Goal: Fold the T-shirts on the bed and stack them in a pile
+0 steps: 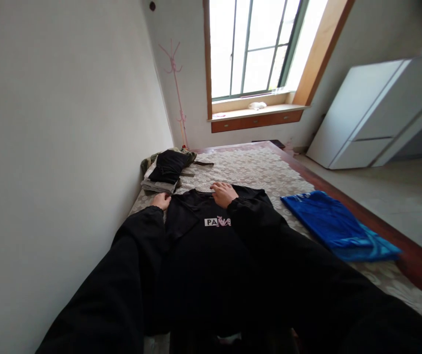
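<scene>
A black shirt (199,236) with a white and pink chest print lies spread on the patterned bed cover (255,169). My left hand (161,200) sits at the shirt's far left shoulder, fingers curled on the fabric edge. My right hand (223,192) rests near the collar, fingers bent and pressing down on the cloth. Both arms are in black sleeves and reach forward over the shirt.
A pile of folded dark clothes (168,169) lies at the far left of the bed by the wall. A blue garment (338,226) lies at the right edge. A white cabinet (376,113) stands to the right, a pink coat stand (177,93) in the corner.
</scene>
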Demonstrator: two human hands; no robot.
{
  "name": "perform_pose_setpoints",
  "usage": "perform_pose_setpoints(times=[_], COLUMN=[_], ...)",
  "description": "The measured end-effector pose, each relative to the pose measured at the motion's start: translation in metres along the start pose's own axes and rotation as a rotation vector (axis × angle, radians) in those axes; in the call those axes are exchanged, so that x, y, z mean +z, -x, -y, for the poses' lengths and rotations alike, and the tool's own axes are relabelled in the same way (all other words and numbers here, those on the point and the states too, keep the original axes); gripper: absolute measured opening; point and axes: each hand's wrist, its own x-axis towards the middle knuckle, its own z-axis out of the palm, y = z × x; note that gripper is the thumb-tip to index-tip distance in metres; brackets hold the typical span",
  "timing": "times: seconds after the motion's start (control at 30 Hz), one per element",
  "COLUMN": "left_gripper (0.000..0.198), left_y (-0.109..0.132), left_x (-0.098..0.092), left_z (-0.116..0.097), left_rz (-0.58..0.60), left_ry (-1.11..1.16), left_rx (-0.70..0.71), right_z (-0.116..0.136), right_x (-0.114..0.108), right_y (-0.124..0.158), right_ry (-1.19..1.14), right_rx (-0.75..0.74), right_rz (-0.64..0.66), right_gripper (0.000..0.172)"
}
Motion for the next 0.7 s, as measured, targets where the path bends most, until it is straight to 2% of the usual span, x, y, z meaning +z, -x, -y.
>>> perform_pose_setpoints(times=[0.17,0.3,0.47,0.7], left_gripper=[0.026,0.025,0.031,0.021], left_y=[-0.02,-0.027,-0.032,-0.013], left_x=[0.017,0.023,0.024,0.022], left_z=[0.004,0.008,0.008,0.003], left_rz=[-0.037,-0.019,-0.042,-0.179], left_ry=[0.031,0.07,0.068,-0.006], left_rx=[-0.106,-0.127,-0.173,-0.206], right_z=[-0.097,-0.147,-0.167,-0.166], right_x=[-0.039,-0.044,-0.035,-0.03], right_y=[0.013,0.035,0.046,0.053], right_ry=[0.048,0.034,-0.029,-0.095], right_rx=[0.326,0.518,0.625,0.663], right_rz=[-0.027,-0.026,-0.017,-0.039], right_gripper=[0.038,0.04,0.043,0.034])
